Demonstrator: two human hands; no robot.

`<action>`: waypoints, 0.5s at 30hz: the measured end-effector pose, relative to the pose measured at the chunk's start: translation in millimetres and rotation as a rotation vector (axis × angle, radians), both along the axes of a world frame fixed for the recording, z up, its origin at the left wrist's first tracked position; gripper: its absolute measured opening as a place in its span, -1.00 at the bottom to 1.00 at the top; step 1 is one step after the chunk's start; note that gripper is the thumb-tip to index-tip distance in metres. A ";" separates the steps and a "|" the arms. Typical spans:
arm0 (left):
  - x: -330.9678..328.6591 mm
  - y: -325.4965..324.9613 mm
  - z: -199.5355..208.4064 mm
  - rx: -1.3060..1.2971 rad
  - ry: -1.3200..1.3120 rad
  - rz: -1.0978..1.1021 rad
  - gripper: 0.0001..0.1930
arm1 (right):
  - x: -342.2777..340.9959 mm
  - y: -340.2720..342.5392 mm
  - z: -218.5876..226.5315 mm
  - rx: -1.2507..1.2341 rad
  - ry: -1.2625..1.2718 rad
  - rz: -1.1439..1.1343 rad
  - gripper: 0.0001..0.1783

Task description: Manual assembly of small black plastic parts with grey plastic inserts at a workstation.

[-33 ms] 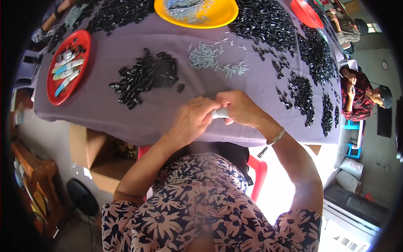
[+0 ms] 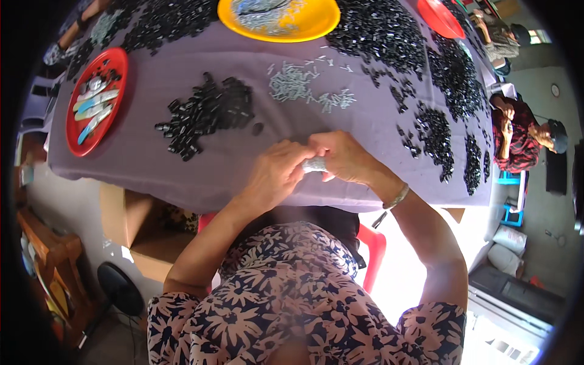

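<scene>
Above the table's near edge, my left hand (image 2: 275,174) and my right hand (image 2: 348,159) meet with their fingertips pinched together. Whatever is between the fingers is too small or hidden to make out. A whitish wrapping (image 2: 314,164) shows between the hands, seemingly around a finger. Just beyond my left hand lies a loose pile of small black pieces (image 2: 204,115), with one single black piece (image 2: 257,129) apart from it. Farther off, straight ahead of the hands, small pale, pin-like pieces (image 2: 292,82) are scattered in a heap.
A red tray (image 2: 74,137) at left holds knife-like tools and black bits. At the back stand a yellow basin (image 2: 328,23) of pale pieces and a red basin (image 2: 439,18). More black pieces (image 2: 386,39) spread behind and right. Another person (image 2: 517,134) sits at right.
The view has shifted slightly, so the things on the table appear a little farther left. My hands keep the same closed pose.
</scene>
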State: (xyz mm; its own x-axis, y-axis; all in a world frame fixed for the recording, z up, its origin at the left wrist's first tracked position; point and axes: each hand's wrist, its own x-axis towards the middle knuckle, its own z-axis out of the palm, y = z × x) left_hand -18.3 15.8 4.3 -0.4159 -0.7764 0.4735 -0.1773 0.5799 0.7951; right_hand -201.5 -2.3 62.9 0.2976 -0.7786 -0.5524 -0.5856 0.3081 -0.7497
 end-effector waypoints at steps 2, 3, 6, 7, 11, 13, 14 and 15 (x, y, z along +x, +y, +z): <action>1.0 -0.8 -0.3 0.004 -0.016 0.000 -0.65 | 5.1 -5.0 5.8 0.033 0.040 0.061 -0.83; 1.0 0.0 -0.3 0.013 -0.034 0.014 -0.65 | 4.9 -4.8 6.4 0.025 0.046 0.041 -0.83; -0.6 0.1 -1.9 -0.014 -0.059 0.025 -0.66 | 3.0 2.0 3.6 0.011 -0.035 -0.005 -0.84; -1.4 -0.3 -3.3 -0.032 -0.074 0.047 -0.66 | -0.8 7.2 -1.0 -0.004 -0.028 -0.018 -0.84; 7.2 -3.3 -5.9 -0.147 -0.193 0.246 -0.76 | -14.4 41.0 -18.0 -0.252 -0.243 -0.254 -0.95; 11.8 -6.0 1.1 -0.092 -0.158 0.288 -0.86 | -37.1 55.7 -32.1 -0.924 0.167 -0.252 -0.86; 17.4 -6.9 4.9 -0.071 -0.194 0.318 -0.85 | -48.1 60.1 -32.1 -0.951 0.245 -0.306 -0.82; 21.9 -7.5 6.5 -0.048 -0.229 0.348 -0.83 | -61.5 62.1 -34.1 -1.027 0.361 -0.332 -0.83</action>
State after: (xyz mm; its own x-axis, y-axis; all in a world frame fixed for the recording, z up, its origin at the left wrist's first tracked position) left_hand 3.6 8.3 10.8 -0.2312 -0.8683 0.4388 -0.5385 0.4898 0.6856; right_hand -263.0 59.8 28.8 -0.0546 -0.9234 0.3800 -0.8226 -0.1741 -0.5413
